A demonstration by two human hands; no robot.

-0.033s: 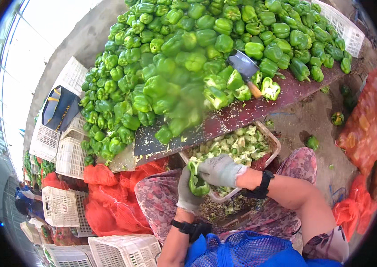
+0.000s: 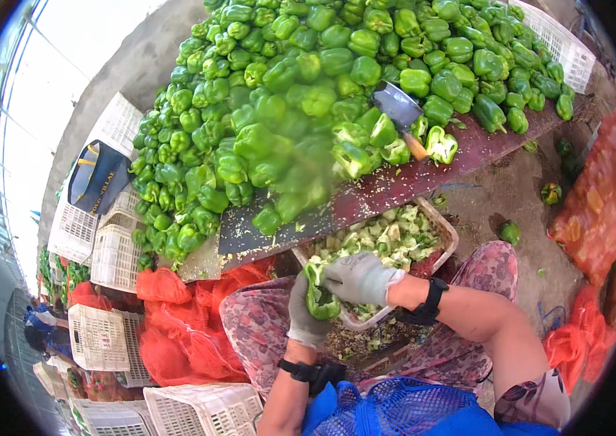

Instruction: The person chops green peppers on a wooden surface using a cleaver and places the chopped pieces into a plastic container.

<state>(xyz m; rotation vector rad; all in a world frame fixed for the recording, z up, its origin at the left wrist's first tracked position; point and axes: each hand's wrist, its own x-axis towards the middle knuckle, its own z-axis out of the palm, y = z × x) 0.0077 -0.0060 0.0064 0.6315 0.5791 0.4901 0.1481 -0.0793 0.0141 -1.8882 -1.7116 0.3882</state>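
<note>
Just in front of my body, my left hand [image 2: 304, 311], in a grey-white glove, is closed around a cut green bell pepper [image 2: 320, 294]. The pepper's hollow inside faces up. My right hand [image 2: 360, 278], gloved too, has its curled fingers on the pepper's upper edge; its fingertips are partly hidden. Beneath and beyond my hands stands a pale crate [image 2: 450, 234] holding cut pepper cores and scraps. A large heap of whole green bell peppers [image 2: 272, 123] covers the board [image 2: 424, 171] beyond it. Several cut peppers [image 2: 352, 158] lie at the heap's near edge.
A broad metal tool with a wooden handle [image 2: 415, 147] rests on the heap. White plastic crates [image 2: 97, 338] and red mesh sacks [image 2: 177, 327] stand left. A filled mesh sack [image 2: 595, 200] is at right, with stray peppers [image 2: 509, 232] on the ground. Another person [image 2: 43, 330] is far left.
</note>
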